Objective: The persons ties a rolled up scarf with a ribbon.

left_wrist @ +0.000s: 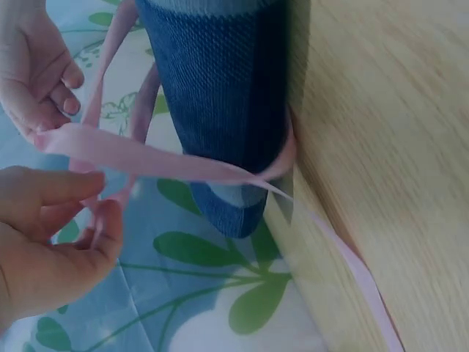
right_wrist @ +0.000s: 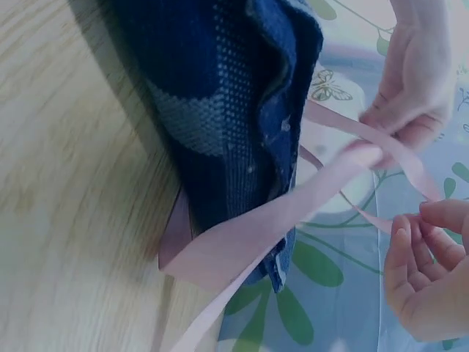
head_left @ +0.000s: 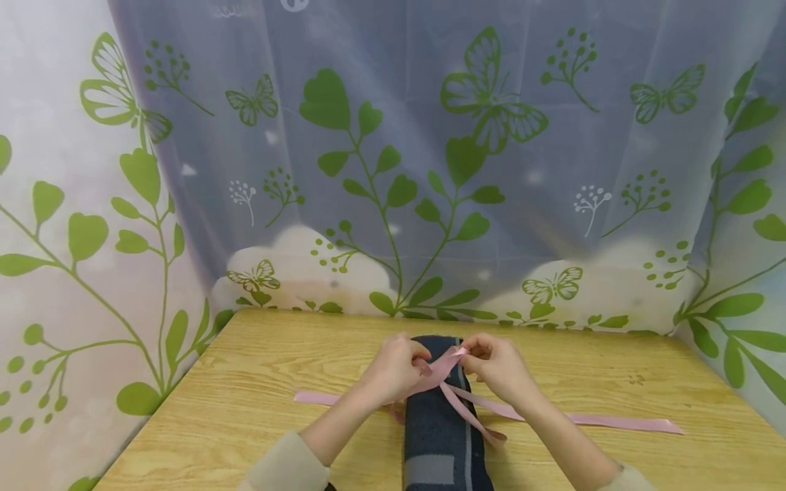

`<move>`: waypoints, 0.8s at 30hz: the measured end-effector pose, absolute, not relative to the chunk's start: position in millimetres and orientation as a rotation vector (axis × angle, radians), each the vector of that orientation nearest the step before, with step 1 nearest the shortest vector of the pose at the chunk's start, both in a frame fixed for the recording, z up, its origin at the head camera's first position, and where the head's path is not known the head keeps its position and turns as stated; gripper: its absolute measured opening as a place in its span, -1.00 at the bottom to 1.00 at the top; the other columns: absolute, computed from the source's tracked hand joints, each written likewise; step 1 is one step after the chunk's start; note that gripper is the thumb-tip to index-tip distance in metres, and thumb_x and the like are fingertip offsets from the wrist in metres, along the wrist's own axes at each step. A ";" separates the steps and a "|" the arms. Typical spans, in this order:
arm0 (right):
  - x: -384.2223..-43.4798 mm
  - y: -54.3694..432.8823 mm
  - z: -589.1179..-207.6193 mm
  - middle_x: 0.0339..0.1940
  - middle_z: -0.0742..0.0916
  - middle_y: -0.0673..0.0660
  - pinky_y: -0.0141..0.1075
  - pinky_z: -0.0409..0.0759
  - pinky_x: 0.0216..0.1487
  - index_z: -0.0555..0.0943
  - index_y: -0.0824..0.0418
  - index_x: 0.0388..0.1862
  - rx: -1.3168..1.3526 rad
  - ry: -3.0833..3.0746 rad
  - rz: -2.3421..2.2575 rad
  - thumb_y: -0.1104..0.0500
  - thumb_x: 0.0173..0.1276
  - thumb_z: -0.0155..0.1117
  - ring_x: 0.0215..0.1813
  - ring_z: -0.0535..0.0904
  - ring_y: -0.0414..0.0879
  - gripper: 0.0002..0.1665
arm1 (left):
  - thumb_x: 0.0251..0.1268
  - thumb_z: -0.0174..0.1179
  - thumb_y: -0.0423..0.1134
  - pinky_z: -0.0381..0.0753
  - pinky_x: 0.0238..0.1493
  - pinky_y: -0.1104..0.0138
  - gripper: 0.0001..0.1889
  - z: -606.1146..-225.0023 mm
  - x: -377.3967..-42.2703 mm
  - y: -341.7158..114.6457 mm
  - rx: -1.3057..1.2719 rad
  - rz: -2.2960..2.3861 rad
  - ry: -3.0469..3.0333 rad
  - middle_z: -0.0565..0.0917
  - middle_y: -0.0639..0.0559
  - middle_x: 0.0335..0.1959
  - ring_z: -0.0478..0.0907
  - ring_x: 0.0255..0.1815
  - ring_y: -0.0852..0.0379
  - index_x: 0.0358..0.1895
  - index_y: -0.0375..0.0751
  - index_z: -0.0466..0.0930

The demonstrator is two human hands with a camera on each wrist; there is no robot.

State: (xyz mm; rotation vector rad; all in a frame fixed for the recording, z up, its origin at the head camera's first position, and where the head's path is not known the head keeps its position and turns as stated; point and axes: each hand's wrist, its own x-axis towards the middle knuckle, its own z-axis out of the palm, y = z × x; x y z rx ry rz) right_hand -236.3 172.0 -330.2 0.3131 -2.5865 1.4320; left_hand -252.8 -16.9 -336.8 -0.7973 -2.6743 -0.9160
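A rolled navy knitted cloth (head_left: 432, 429) with grey patches lies lengthwise on the wooden table. Around it runs a pink ribbon (head_left: 443, 370), which crosses over its top. My right hand (head_left: 500, 368) pinches the ribbon right of the roll's upper part; the right wrist view shows the ribbon (right_wrist: 249, 238) drawn up off the cloth. On the left side, my left hand (head_left: 393, 372) has thumb and fingers curled about a ribbon strand; in the left wrist view that hand (left_wrist: 62, 242) partly hides the strand. Loose loops hang between both hands.
One ribbon tail (head_left: 626, 423) stretches to the right across the table (head_left: 245, 382), another to the left. Behind the table's far edge hangs a blue-grey curtain (head_left: 405, 136) printed with green leaves and butterflies. Similar patterned sheets stand at both sides.
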 end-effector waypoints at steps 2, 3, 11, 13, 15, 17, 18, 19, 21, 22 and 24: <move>-236.6 174.9 -330.0 -0.42 0.68 0.09 -0.28 0.55 -0.44 0.61 0.30 -0.29 0.336 -2.601 1.364 0.34 0.20 0.22 -0.38 0.56 -0.10 -0.90 | 0.00 0.16 -0.53 0.47 -0.23 0.35 -0.84 -337.1 -252.9 -20.5 -0.812 -0.849 -2.736 0.59 -0.03 -0.40 0.46 -0.27 0.06 -0.38 -0.33 0.72; -236.7 176.2 -329.6 -0.40 0.67 0.09 -0.29 0.55 -0.45 0.62 0.30 -0.30 0.351 -2.607 1.333 0.33 0.20 0.23 -0.38 0.55 -0.10 -0.91 | -0.01 0.16 -0.53 0.47 -0.23 0.34 -0.85 -337.5 -253.4 -22.2 -0.821 -0.815 -2.756 0.59 -0.02 -0.43 0.46 -0.27 0.06 -0.44 -0.32 0.72; -236.5 184.4 -324.8 -0.31 0.64 0.07 -0.26 0.50 -0.36 0.64 0.26 -0.32 0.346 -2.654 1.137 0.28 0.18 0.28 -0.25 0.55 -0.04 -0.92 | 0.00 0.17 -0.51 0.25 -0.59 0.44 -0.73 -334.5 -258.4 -35.0 -0.935 -0.853 -2.779 0.33 0.16 -0.75 0.22 -0.65 0.25 -0.78 -0.25 0.46; -237.0 186.3 -324.1 -0.31 0.65 0.07 -0.25 0.51 -0.35 0.64 0.26 -0.32 0.338 -2.670 1.133 0.27 0.19 0.28 -0.26 0.55 -0.04 -0.91 | 0.01 0.17 -0.51 0.10 -0.65 0.45 -0.66 -333.1 -259.3 -37.7 -0.948 -0.925 -2.784 0.21 0.19 -0.81 0.09 -0.72 0.27 -0.82 -0.20 0.38; -237.6 188.2 -323.6 -0.32 0.65 0.07 -0.25 0.50 -0.34 0.63 0.26 -0.32 0.333 -2.682 1.145 0.27 0.19 0.27 -0.27 0.55 -0.05 -0.91 | 0.04 0.17 -0.51 0.02 -0.67 0.44 -0.65 -332.3 -259.9 -40.4 -0.942 -1.002 -2.805 0.17 0.19 -0.82 0.01 -0.74 0.27 -0.82 -0.20 0.37; -238.6 190.1 -323.9 -0.34 0.66 0.06 -0.25 0.49 -0.33 0.62 0.25 -0.32 0.330 -2.690 1.163 0.27 0.20 0.26 -0.29 0.54 -0.08 -0.92 | 0.06 0.19 -0.49 0.07 -0.67 0.46 -0.72 -331.7 -260.5 -43.1 -0.926 -1.046 -2.823 0.29 0.19 -0.79 0.06 -0.74 0.28 -0.76 -0.22 0.48; -238.8 191.2 -324.3 -0.36 0.67 0.07 -0.25 0.49 -0.34 0.62 0.25 -0.32 0.335 -2.692 1.183 0.28 0.20 0.26 -0.31 0.53 -0.09 -0.93 | 0.07 0.20 -0.48 0.09 -0.67 0.46 -0.76 -331.3 -260.6 -44.7 -0.919 -1.066 -2.831 0.34 0.18 -0.77 0.09 -0.73 0.28 -0.72 -0.24 0.54; -238.9 192.3 -324.7 -0.36 0.67 0.06 -0.26 0.48 -0.35 0.61 0.26 -0.32 0.346 -2.691 1.202 0.28 0.21 0.26 -0.31 0.52 -0.10 -0.93 | 0.07 0.21 -0.47 0.11 -0.67 0.46 -0.79 -331.1 -261.1 -46.2 -0.915 -1.081 -2.842 0.38 0.17 -0.75 0.11 -0.73 0.27 -0.68 -0.26 0.57; -239.3 194.9 -325.7 -0.37 0.67 0.07 -0.27 0.48 -0.37 0.60 0.27 -0.32 0.370 -2.688 1.254 0.28 0.22 0.25 -0.33 0.51 -0.11 -0.93 | 0.08 0.22 -0.44 0.16 -0.65 0.46 -0.84 -330.4 -261.9 -49.1 -0.906 -1.092 -2.862 0.41 0.15 -0.72 0.16 -0.71 0.26 -0.62 -0.28 0.61; -239.5 196.3 -326.3 -0.38 0.67 0.07 -0.29 0.47 -0.40 0.59 0.28 -0.32 0.381 -2.686 1.290 0.28 0.22 0.24 -0.35 0.51 -0.11 -0.93 | 0.09 0.22 -0.43 0.15 -0.65 0.46 -0.84 -330.1 -262.5 -50.6 -0.906 -1.100 -2.871 0.39 0.15 -0.72 0.16 -0.72 0.26 -0.61 -0.27 0.60; -239.8 199.3 -326.7 -0.39 0.68 0.09 -0.30 0.47 -0.42 0.57 0.30 -0.30 0.415 -2.684 1.359 0.28 0.23 0.23 -0.38 0.50 -0.10 -0.91 | 0.10 0.23 -0.41 0.15 -0.65 0.44 -0.84 -329.0 -263.5 -53.8 -0.906 -1.134 -2.886 0.33 0.15 -0.73 0.15 -0.72 0.25 -0.61 -0.29 0.59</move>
